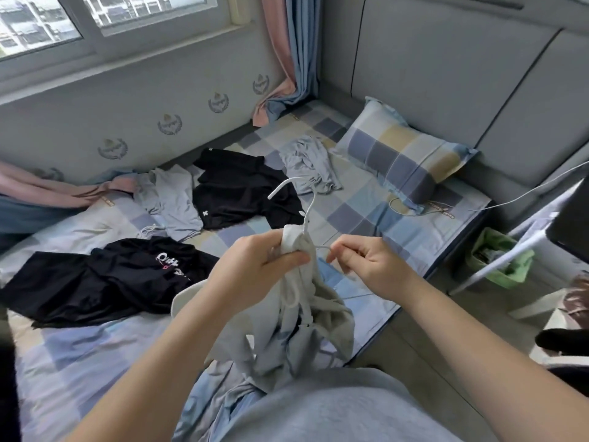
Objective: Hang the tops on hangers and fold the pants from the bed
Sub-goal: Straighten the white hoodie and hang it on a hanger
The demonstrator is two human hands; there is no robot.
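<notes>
A pale grey hooded top (296,317) is held up over the near edge of the bed (95,362), with a white hanger (296,199) pushed up through its neck so that only the hook stands clear above the cloth. The left hand (264,266) is closed around the bunched neck of the garment just below the hook, apparently so that cloth and hanger are kept together while the rest hangs free. The right hand (360,260) is nearly closed, thumb and forefinger pinched on what appears to be a thin white drawstring (322,247) of the top, probably so that it can be drawn straight.

Farther off on the checked sheet, the remaining clothes are spread apart: a black printed garment (105,279) at the near left, a black T-shirt (242,189) in the middle, a light grey garment (172,202) just left of it, and another crumpled grey piece (309,164) near the pillow (404,154). Whether these are tops or pants cannot be told with certainty. The hanging step is judged close to finished for this piece, with most of the pile not yet handled.
</notes>
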